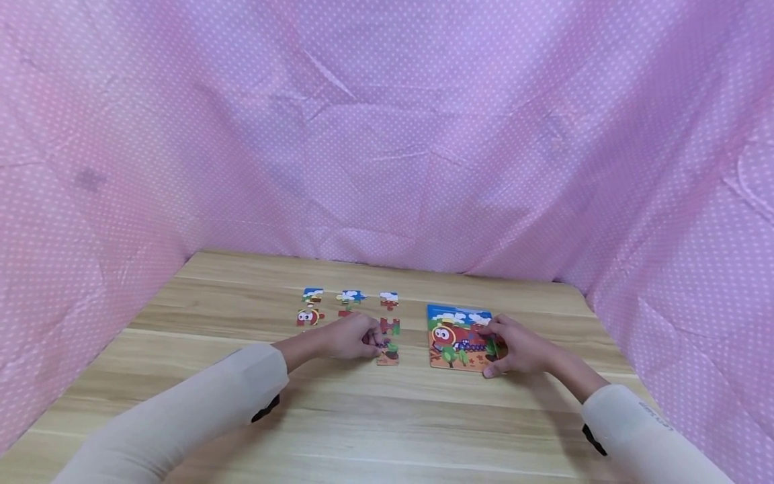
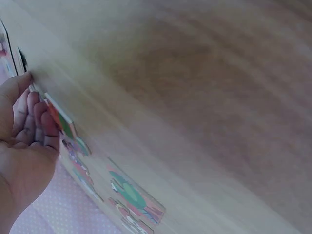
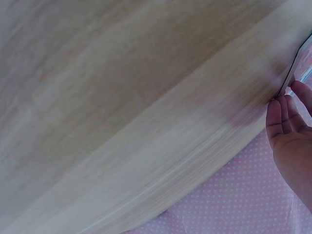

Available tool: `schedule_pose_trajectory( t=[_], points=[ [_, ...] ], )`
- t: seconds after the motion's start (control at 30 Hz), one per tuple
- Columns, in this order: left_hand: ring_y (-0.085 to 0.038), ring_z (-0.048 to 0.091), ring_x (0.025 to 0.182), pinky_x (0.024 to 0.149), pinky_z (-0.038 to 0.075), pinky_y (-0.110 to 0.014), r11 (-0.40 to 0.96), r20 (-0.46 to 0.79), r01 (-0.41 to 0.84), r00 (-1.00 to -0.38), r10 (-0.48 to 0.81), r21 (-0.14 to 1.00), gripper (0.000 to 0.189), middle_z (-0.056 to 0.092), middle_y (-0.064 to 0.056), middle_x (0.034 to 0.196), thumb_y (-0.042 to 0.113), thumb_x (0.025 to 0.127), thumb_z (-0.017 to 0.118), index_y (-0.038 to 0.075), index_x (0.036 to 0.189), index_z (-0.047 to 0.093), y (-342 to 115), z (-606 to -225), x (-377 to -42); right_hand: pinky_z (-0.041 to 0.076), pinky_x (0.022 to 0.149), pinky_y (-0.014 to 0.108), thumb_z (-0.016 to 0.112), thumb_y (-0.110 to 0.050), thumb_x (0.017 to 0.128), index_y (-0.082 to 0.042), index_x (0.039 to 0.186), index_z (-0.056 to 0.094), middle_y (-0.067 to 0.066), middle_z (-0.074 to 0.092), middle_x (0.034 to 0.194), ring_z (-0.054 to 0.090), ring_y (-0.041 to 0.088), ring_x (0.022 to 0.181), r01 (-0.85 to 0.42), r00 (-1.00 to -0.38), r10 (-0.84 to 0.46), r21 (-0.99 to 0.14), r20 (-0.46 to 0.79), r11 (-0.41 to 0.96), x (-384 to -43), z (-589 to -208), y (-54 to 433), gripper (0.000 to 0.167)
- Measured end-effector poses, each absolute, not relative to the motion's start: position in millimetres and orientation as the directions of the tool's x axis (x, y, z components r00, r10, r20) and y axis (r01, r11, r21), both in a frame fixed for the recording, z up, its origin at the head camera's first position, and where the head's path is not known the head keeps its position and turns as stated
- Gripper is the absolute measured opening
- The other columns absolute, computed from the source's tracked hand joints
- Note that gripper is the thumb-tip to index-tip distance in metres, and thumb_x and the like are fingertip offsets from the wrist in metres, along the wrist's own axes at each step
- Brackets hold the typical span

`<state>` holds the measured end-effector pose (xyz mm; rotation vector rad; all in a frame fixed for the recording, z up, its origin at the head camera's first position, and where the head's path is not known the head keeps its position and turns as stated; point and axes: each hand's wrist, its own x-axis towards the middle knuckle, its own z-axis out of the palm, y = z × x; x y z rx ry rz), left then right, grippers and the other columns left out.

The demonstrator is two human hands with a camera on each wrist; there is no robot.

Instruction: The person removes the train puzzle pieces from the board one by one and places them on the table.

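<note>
My left hand (image 1: 351, 336) pinches a puzzle piece (image 1: 388, 356), the lower-right one of the loose set, with curled fingers and thumb at its left side. More loose pieces lie apart around and beyond that hand, such as one with a round-eyed red face (image 1: 307, 317); some are partly hidden by the hand. To the right is a square puzzle board (image 1: 459, 336) with a picture of the same red character under a blue sky. My right hand (image 1: 517, 346) grips its right side, thumb at the lower corner and fingers over the edge.
The pieces and board are on a light wood-grain table (image 1: 387, 417). A pink cloth with white dots (image 1: 387, 148) hangs behind the table and along both its sides. Pale sleeves (image 1: 181, 403) cover both forearms.
</note>
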<state>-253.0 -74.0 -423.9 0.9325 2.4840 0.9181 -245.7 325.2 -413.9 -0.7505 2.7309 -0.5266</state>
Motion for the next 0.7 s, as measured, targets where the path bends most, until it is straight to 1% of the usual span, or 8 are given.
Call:
schedule_pose_trajectory(
  t=[0.13, 0.37, 0.5, 0.7],
  points=[
    [-0.009, 0.061, 0.077, 0.071, 0.052, -0.023, 0.586, -0.119, 0.428, -0.730, 0.673, 0.688, 0.008, 0.065, 0.005, 0.084, 0.009, 0.092, 0.077, 0.010, 0.092, 0.069, -71.6, -421.3, -256.2, 0.041, 0.107, 0.057, 0.084, -0.057, 0.078, -0.006, 0.145, 0.055, 0.012, 0.048, 0.136, 0.048, 0.030, 0.121, -0.429, -0.837, -0.524, -0.405, -0.156, 0.807, -245.7, -415.1, 326.5, 0.089],
    [-0.009, 0.061, 0.076, 0.069, 0.052, -0.022, 0.565, -0.139, 0.414, -0.707, 0.693, 0.714, 0.007, 0.067, 0.002, 0.084, 0.003, 0.091, 0.076, 0.004, 0.092, 0.069, -69.1, -416.5, -259.1, 0.042, 0.106, 0.056, 0.084, -0.057, 0.078, -0.003, 0.141, 0.057, 0.012, 0.049, 0.134, 0.049, 0.030, 0.120, -0.437, -0.833, -0.531, -0.402, -0.156, 0.804, -245.5, -414.0, 326.0, 0.087],
    [-0.010, 0.061, 0.075, 0.068, 0.052, -0.023, 0.578, -0.159, 0.398, -0.711, 0.685, 0.712, 0.008, 0.067, 0.002, 0.083, 0.004, 0.091, 0.077, 0.006, 0.090, 0.069, -68.1, -416.0, -260.6, 0.042, 0.107, 0.056, 0.085, -0.056, 0.077, -0.004, 0.140, 0.058, 0.013, 0.049, 0.135, 0.049, 0.030, 0.122, -0.431, -0.835, -0.526, -0.403, -0.159, 0.807, -245.7, -413.7, 325.4, 0.086],
    [-0.011, 0.061, 0.075, 0.067, 0.051, -0.025, 0.613, -0.211, 0.340, -0.730, 0.650, 0.713, 0.010, 0.067, 0.001, 0.083, 0.007, 0.090, 0.078, 0.009, 0.089, 0.069, -67.3, -416.6, -263.4, 0.040, 0.108, 0.057, 0.086, -0.054, 0.077, -0.006, 0.142, 0.057, 0.014, 0.048, 0.137, 0.048, 0.031, 0.123, -0.417, -0.841, -0.517, -0.416, -0.160, 0.808, -245.9, -413.8, 325.5, 0.086]
  ],
)
